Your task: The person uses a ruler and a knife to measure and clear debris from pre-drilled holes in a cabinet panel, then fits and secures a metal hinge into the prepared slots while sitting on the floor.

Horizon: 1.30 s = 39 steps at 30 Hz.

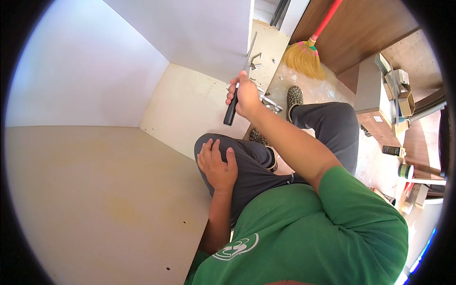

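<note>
My right hand is closed round the black handle of a tool with a long thin metal shaft, which points up toward the vertical white panel's edge. Small metal pieces lie on the pale board beside that shaft. A silver metal tool lies just right of my right hand, partly behind it. My left hand rests on my left knee, fingers apart and holding nothing, next to the large beige panel on the left.
White walls enclose the pale board floor. A straw broom leans at the upper right. My feet are on the dusty floor. A wooden box with stacked offcuts, a dark can and a round container line the right side.
</note>
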### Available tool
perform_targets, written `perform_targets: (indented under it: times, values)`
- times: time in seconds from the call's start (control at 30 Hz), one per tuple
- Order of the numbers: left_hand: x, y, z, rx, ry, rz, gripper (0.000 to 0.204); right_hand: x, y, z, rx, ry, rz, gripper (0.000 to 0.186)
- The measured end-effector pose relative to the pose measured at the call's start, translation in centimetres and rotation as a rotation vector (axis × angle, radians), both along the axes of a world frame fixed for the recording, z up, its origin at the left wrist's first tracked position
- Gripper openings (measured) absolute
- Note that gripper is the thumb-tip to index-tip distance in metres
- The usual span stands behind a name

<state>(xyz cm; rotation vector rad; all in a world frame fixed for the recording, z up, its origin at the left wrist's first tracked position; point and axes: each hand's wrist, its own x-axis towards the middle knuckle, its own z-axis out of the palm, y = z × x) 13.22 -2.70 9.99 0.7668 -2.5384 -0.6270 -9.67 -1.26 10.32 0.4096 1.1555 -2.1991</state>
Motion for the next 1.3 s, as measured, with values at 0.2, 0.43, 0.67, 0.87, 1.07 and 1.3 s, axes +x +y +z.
perform_targets:
  times: [0.2, 0.43, 0.67, 0.87, 1.07, 1.3]
  values:
    - [-0.4, 0.2, 0.1, -0.012, -0.005, -0.004, 0.040, -3.1, -0.3, -1.8, 0.077, -0.065, -0.043, 0.045]
    - [0.1, -0.3, -0.1, -0.027, -0.035, 0.009, 0.040, 1.3, -2.4, 2.0, 0.062, -0.079, -0.017, 0.049]
    - [-0.2, 0.3, 0.0, -0.014, -0.045, -0.004, 0.041, -1.9, -3.2, -1.9, 0.243, -0.079, -0.112, 0.052]
    - [-0.1, 0.1, -0.2, 0.022, -0.048, 0.006, 0.042, -1.6, -2.8, -1.6, 0.173, -0.082, -0.091, 0.051]
    - [-0.2, 0.2, 0.2, -0.009, -0.061, 0.010, 0.040, -1.2, -2.8, -2.0, 0.174, -0.071, -0.087, 0.050]
    - [0.0, 0.0, 0.0, 0.011, -0.084, 0.009, 0.042, -1.5, -2.4, -3.2, 0.238, -0.058, -0.065, 0.051]
